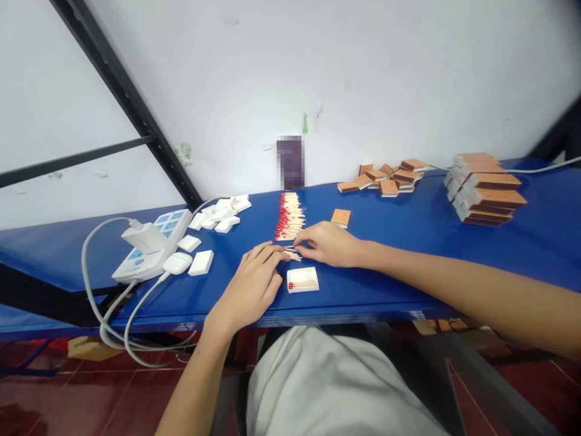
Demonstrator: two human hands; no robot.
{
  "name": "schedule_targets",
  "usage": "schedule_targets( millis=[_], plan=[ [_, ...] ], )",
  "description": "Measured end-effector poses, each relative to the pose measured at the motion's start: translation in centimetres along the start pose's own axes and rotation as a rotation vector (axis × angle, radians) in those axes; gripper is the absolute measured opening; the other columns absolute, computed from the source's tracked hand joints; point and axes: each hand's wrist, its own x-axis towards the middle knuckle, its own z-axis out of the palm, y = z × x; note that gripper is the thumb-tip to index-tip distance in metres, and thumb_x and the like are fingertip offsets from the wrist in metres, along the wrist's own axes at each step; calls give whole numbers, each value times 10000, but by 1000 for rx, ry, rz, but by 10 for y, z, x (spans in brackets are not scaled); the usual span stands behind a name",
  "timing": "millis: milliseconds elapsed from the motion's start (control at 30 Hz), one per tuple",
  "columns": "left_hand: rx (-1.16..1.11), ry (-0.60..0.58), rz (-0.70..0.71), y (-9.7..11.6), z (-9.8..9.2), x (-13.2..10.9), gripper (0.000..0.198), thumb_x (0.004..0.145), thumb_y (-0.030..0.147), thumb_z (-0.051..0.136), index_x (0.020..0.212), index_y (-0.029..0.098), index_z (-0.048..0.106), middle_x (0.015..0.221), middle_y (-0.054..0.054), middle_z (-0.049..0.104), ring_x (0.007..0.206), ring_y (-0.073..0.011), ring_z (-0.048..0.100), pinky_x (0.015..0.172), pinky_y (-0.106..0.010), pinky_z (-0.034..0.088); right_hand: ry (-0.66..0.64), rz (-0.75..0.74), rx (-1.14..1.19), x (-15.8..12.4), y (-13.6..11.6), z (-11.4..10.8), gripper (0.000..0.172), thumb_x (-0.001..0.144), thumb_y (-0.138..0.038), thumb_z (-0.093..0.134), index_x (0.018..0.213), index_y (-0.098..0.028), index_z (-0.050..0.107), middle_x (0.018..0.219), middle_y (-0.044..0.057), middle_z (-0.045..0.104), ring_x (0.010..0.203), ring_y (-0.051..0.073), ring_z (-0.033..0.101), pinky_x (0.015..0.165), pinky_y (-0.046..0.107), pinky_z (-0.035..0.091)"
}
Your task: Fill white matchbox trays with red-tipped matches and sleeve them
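A small group of matches (293, 255) lies between my hands on the blue table. At its left end, the fingertips of my left hand (256, 281) are closed over the match heads. From the other side, my right hand (330, 243) pinches the wooden ends with thumb and forefinger. Just beyond, a long row of red-headed matches (290, 216) stretches toward the wall. Nearest my body sits a white matchbox tray (308, 274) with several matches along its front side. An orange-brown matchbox cover (340, 218) rests behind my right hand.
White trays (222, 212) are heaped at the left, near a power strip (157, 248) with a plug and cables. Orange-brown matchboxes (390, 180) are piled at the back right, beside a neat stack of them (488, 191). A pixelated dark object (291, 162) leans on the wall.
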Motion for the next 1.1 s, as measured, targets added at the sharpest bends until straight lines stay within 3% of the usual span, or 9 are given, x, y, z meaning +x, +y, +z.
schedule_targets(
  millis=[200, 400, 567, 700, 833, 1000, 1100],
  plan=[
    [-1, 59, -20, 1, 2, -1, 354, 956, 127, 358, 1230, 220, 562, 1358, -65, 517, 1314, -225, 425, 1113, -415, 352, 33, 8, 8, 3, 0, 4, 183, 893, -281, 583, 840, -195, 736, 746, 21, 708, 647, 129, 561, 590, 249, 289],
    [99, 155, -240, -1, 6, -1, 290, 988, 239, 407, 1241, 203, 544, 1222, -76, 581, 1130, -274, 505, 980, -462, 411, 14, -12, 47, -1, -2, -5, 291, 964, -301, 488, 798, -170, 687, 744, 34, 681, 647, 124, 538, 595, 257, 272],
    [129, 154, -340, -3, 9, 1, 293, 996, 327, 441, 1237, 214, 564, 1085, -73, 593, 1019, -282, 516, 903, -458, 429, -56, -2, 56, -7, -5, -15, 209, 918, -302, 542, 880, -188, 713, 716, 10, 648, 617, 121, 506, 584, 255, 265],
    [81, 143, -346, -3, 9, 2, 200, 989, 357, 472, 1076, 230, 599, 1000, -51, 580, 971, -264, 519, 872, -425, 428, -45, 7, 51, -5, -7, -12, 267, 909, -417, 569, 906, -196, 718, 719, 8, 637, 616, 121, 496, 580, 257, 259],
    [58, 135, -336, -3, 8, 3, 176, 990, 354, 475, 926, 225, 577, 941, -34, 568, 925, -247, 514, 843, -401, 419, -9, -38, 66, 1, -10, -4, 253, 914, -399, 574, 897, -187, 712, 782, 20, 653, 654, 120, 504, 601, 259, 275],
    [52, 137, -342, -3, 7, 4, 170, 993, 354, 471, 983, 230, 587, 961, -37, 572, 938, -251, 517, 840, -399, 416, -1, -58, 72, 0, -8, -6, 230, 919, -283, 514, 869, -170, 708, 785, 26, 650, 676, 127, 509, 627, 261, 305],
    [55, 129, -334, -4, 7, 3, 197, 1002, 353, 454, 1085, 245, 596, 992, -41, 575, 952, -254, 520, 852, -409, 417, -47, -52, 77, -4, -4, -12, 202, 838, -212, 565, 958, -167, 722, 782, 19, 650, 674, 131, 517, 623, 257, 319]
  ],
)
